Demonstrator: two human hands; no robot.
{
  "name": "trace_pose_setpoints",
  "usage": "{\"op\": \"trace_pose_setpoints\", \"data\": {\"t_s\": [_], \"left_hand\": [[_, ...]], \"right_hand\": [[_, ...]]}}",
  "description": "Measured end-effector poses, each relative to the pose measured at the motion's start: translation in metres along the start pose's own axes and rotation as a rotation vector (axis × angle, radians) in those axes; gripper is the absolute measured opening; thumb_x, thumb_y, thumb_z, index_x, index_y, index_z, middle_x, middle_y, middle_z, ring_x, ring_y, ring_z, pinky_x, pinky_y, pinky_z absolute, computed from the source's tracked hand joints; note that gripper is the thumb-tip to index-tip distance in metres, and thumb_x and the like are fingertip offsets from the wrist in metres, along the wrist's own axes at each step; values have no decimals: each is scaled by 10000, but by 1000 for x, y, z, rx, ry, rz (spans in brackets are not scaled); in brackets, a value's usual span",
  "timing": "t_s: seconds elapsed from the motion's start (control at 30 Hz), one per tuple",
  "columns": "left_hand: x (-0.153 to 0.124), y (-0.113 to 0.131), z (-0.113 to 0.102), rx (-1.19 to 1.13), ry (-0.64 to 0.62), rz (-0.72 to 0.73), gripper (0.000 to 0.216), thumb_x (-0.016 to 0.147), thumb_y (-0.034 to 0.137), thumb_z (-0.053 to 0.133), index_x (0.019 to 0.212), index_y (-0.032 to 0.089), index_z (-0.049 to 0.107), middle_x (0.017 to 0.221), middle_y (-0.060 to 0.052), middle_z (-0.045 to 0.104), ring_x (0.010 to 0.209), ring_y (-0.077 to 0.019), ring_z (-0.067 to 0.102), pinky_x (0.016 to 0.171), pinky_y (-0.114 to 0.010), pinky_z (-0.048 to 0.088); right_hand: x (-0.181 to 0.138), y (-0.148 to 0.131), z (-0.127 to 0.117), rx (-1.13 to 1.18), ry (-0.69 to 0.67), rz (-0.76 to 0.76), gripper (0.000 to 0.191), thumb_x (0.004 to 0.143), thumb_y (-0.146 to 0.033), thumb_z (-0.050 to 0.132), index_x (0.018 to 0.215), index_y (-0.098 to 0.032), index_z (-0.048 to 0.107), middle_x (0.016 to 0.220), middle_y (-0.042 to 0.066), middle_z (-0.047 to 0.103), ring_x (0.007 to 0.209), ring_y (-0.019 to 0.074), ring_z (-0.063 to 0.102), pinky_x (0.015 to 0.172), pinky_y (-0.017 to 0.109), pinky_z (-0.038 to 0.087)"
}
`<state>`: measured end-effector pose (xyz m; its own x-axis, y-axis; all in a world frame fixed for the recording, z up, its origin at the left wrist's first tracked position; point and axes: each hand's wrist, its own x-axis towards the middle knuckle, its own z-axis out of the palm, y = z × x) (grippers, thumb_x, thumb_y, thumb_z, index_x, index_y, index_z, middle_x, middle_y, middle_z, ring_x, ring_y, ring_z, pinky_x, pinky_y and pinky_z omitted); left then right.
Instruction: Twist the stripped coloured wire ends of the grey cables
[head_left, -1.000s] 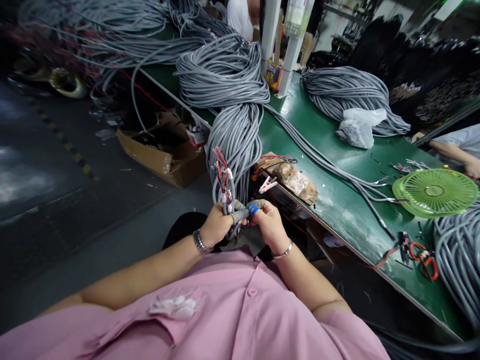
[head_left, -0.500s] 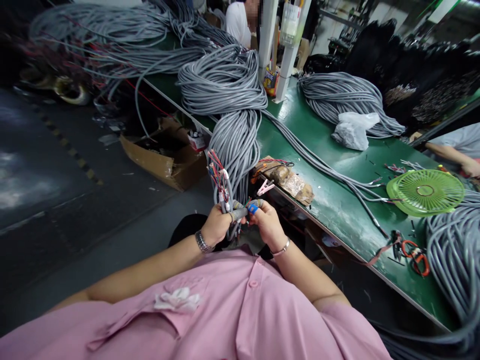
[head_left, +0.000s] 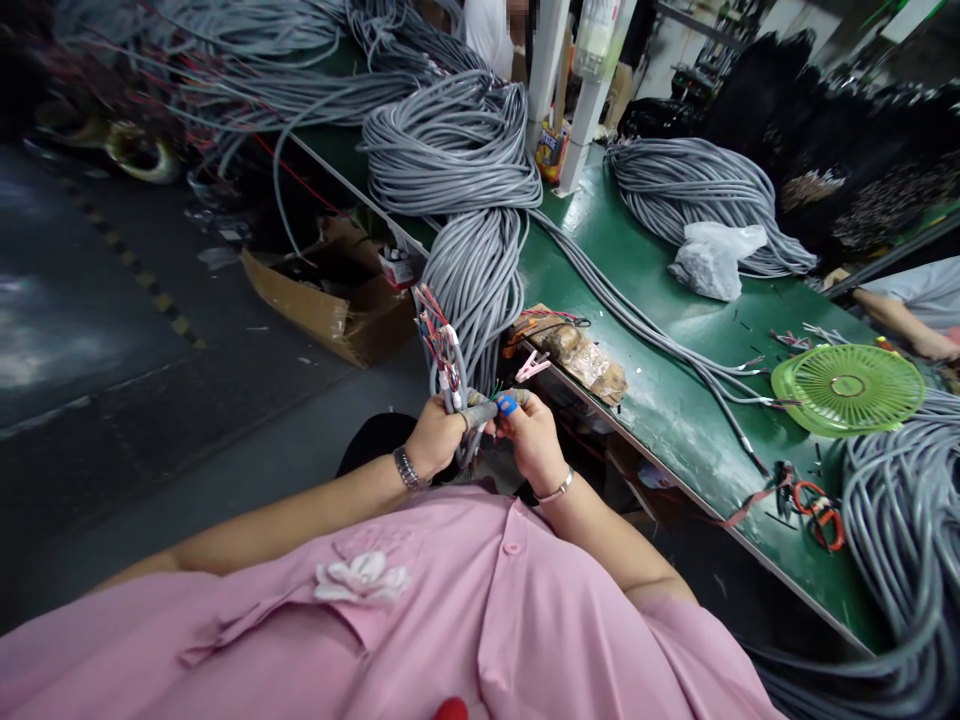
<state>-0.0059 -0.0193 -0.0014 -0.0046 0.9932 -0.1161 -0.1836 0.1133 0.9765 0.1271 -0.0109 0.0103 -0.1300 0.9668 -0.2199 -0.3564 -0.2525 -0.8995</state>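
Close to my body, my left hand [head_left: 435,440] is closed around a thick grey cable [head_left: 478,414]. My right hand [head_left: 532,440], with blue tape on a finger, pinches the same cable near its end; thin green wires show between the hands. Above my left hand stands a bunch of grey cable ends with bare coloured wires [head_left: 441,345] and white sleeves. Behind them a large coil of grey cable [head_left: 480,265] hangs over the table edge. A pink clip [head_left: 532,368] lies just beyond my right hand. My fingers partly hide the cable.
A green table [head_left: 652,375] runs along my right. On it are a taped brown block [head_left: 581,360], a green fan cover [head_left: 847,388], orange-handled scissors [head_left: 821,515] and more grey coils [head_left: 690,195]. An open cardboard box [head_left: 337,320] sits on the floor. Another person's arm [head_left: 900,320] is at far right.
Both hands stay on the cable, with only slight shifts of grip. The whole view has moved a little as my head turned.
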Motion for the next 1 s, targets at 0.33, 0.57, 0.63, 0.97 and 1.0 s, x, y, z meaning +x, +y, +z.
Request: {"op": "trace_pose_setpoints", "data": {"t_s": [0.33, 0.57, 0.63, 0.97, 1.0], "left_hand": [[3, 9, 5, -56, -7, -23, 203, 671, 258, 688, 530, 149, 591, 506, -17, 609, 453, -114, 518, 475, -233, 405], [7, 11, 3, -162, -46, -81, 138, 634, 202, 730, 578, 140, 619, 494, -10, 601, 468, -128, 561, 505, -245, 428], [8, 14, 4, -185, -100, -87, 141, 636, 194, 732, 570, 136, 622, 488, -14, 600, 471, -132, 568, 515, -251, 435], [23, 22, 10, -223, -244, -159, 176, 684, 202, 686, 532, 140, 623, 459, -20, 582, 464, -130, 570, 525, -249, 435], [24, 21, 10, -231, -249, -161, 169, 685, 202, 683, 538, 139, 627, 458, -19, 581, 461, -129, 568, 522, -248, 433]], "right_hand": [[-1, -1, 0, 26, -3, 18, 290, 686, -403, 751, 773, -186, 580, 517, -61, 519, 460, 92, 519, 478, 214, 414], [10, 0, -27, 160, 7, 22, 394, 744, -560, 664, 823, -176, 628, 692, -7, 594, 537, 82, 514, 536, 225, 476], [20, -1, -37, 180, 33, 29, 475, 764, -635, 599, 850, -169, 636, 740, 15, 611, 559, 87, 527, 550, 229, 487], [55, -11, -31, 258, -90, 5, 509, 743, -666, 610, 875, -177, 660, 758, 27, 640, 619, 110, 542, 562, 225, 477], [55, -11, -29, 287, -85, -1, 496, 748, -655, 614, 873, -178, 662, 751, 26, 639, 619, 113, 543, 558, 225, 474]]}}
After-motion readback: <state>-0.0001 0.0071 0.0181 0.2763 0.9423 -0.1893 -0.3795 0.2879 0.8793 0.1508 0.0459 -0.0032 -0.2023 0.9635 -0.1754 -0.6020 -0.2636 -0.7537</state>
